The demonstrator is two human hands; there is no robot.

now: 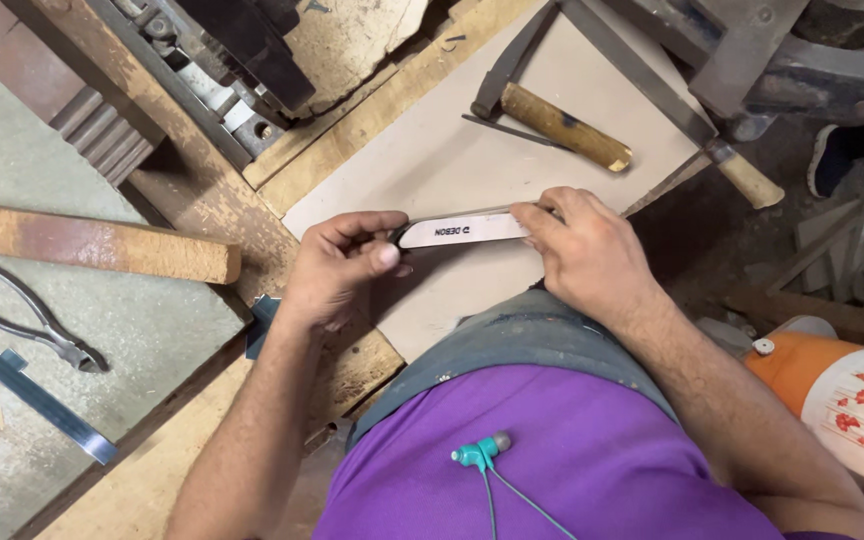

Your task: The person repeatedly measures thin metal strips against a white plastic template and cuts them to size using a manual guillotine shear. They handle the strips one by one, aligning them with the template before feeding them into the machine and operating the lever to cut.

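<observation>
Fingers of the left hand and right hand pinch both ends of a flat metal blade (level over the pale board); nothing marked or cut yet.

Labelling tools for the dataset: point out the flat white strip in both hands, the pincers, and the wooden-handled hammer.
flat white strip [462, 230], head view, middle of its face.
pincers [47, 325], head view, upper handle.
wooden-handled hammer [564, 126], head view, mid handle.

Both ends of the white strip are hidden under the fingers
</observation>
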